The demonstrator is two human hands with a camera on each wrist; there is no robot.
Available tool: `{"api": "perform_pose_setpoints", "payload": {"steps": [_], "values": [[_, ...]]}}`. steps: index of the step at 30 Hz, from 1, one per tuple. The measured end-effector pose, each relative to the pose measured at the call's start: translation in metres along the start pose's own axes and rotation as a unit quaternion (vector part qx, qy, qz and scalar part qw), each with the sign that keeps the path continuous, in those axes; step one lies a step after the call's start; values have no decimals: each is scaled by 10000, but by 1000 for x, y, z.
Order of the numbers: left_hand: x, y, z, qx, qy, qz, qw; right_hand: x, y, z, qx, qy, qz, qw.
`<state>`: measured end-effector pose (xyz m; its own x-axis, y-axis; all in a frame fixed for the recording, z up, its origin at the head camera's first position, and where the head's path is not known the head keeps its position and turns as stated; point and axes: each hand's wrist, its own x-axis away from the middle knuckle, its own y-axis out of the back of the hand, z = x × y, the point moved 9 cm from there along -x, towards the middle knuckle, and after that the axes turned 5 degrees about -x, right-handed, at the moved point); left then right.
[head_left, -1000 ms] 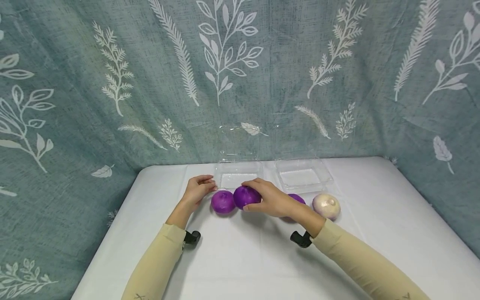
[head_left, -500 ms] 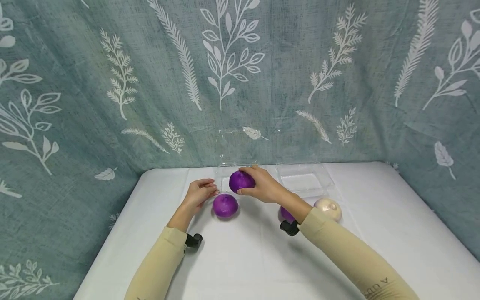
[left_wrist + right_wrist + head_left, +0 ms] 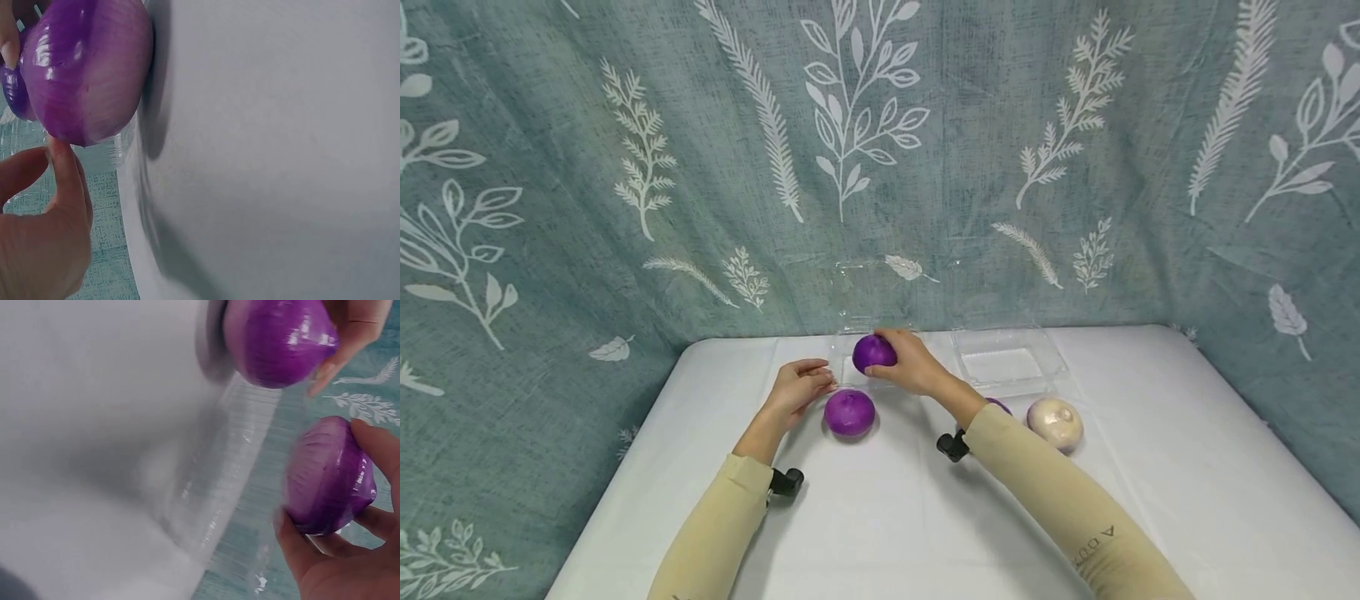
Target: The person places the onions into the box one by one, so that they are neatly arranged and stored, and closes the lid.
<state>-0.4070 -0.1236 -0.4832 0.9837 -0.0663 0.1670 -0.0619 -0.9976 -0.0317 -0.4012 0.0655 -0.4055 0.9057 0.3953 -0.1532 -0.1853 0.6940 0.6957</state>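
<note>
My right hand (image 3: 912,365) grips a purple onion (image 3: 872,354) over the left clear plastic container (image 3: 847,368), with thumb and fingers spread round its sides, as the right wrist view shows. The onion hides part of the container's floor. My left hand (image 3: 796,393) is at the container's front left corner, its thumb and forefinger (image 3: 61,153) pinching at the rim. On the cloth just in front of that container sits a second purple onion (image 3: 849,413), also large in the left wrist view (image 3: 87,75).
A second clear container (image 3: 1000,362) stands open at the back right. Before it lie a whitish onion (image 3: 1056,423) and another purple onion (image 3: 997,405), mostly hidden by my right sleeve. A patterned green curtain (image 3: 880,167) hangs behind the white table (image 3: 880,517).
My right hand has carried its purple onion from beside the second onion, back and slightly left, over the left container. My left hand stays at the container's corner.
</note>
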Motion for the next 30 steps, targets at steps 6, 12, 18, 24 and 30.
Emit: {"api": "perform_pose_setpoints", "payload": {"steps": [6,12,18,24,30], "values": [[0,1,1,-41,23,-18,10000,-8,-16,-6,-80,53,59,9999],[1,-1,0,-150,10,2,9999,-13,-27,-17,-42,-100,209,9997],[0,-2,-2,-265,-36,27,9996,-19,-30,-25,-125,-176,276,9994],[-1,0,-3,-237,-16,46,9997,-26,-34,-29,-189,-358,409,9983],[-2,-1,-4,-223,-25,104,9997,-32,-40,-32,-20,-483,559,9973]]}}
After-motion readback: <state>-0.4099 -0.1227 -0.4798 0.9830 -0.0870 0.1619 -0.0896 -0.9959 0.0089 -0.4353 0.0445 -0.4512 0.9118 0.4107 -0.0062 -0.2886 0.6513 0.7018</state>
